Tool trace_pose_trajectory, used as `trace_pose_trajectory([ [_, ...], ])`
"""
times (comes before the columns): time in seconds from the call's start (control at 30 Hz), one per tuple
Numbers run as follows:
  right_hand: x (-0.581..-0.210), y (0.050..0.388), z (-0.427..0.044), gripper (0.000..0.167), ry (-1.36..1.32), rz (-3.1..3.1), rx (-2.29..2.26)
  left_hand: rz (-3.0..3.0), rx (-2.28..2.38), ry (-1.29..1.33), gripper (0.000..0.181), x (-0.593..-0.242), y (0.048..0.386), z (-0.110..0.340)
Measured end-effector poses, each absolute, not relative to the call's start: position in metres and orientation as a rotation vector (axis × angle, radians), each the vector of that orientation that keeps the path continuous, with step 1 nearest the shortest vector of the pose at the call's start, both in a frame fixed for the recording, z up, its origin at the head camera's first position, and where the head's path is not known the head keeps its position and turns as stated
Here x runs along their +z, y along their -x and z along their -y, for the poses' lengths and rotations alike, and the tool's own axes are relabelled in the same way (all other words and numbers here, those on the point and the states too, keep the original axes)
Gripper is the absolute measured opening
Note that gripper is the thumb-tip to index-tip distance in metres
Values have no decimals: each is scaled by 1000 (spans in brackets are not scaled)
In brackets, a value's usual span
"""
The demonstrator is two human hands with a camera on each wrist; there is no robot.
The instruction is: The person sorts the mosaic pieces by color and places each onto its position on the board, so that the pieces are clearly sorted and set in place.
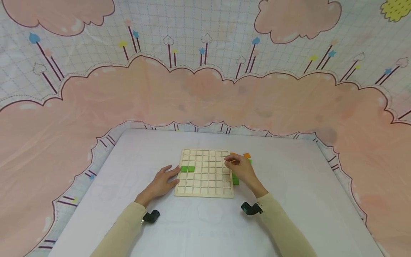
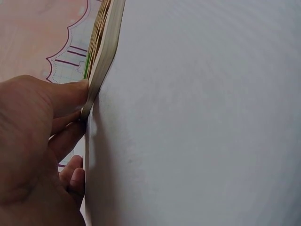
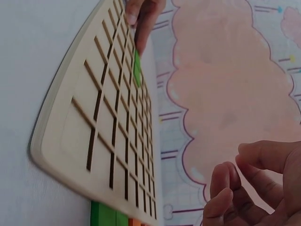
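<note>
A square wooden grid board (image 1: 205, 193) lies flat on the white table. Two green square tiles (image 1: 187, 169) sit side by side in cells at its left edge. My left hand (image 1: 160, 184) rests beside that edge, its fingers spread and touching the board's side; in the left wrist view the thumb (image 2: 70, 96) presses the rim. Over the board's right edge hovers my right hand (image 1: 242, 169), fingers bent, with the thumb and index tips close together. In the right wrist view no tile shows between the fingertips (image 3: 244, 149).
More green tiles (image 1: 236, 181) lie against the board's right side, partly hidden by the right hand. An orange tile (image 1: 247, 155) lies beyond them. Patterned cloth (image 1: 205, 96) rises behind the white table (image 1: 144, 142) and along its sides.
</note>
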State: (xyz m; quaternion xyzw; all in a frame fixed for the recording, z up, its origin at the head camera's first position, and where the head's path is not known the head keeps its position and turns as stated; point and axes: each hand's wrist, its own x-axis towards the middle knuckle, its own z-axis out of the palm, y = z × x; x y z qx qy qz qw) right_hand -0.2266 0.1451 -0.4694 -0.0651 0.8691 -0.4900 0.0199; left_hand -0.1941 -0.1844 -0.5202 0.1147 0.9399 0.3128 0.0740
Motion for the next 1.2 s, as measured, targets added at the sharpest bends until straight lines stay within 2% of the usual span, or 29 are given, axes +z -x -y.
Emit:
trace_pose_trajectory([
  [0.73, -480, 235, -196, 21, 109, -2782, -1437, -2831, 906, -310, 57, -524, 196, 188],
  [1.2, -491, 240, -224, 26, 39, -2836, -1345, -2811, 940, -342, 56, -521, 194, 184],
])
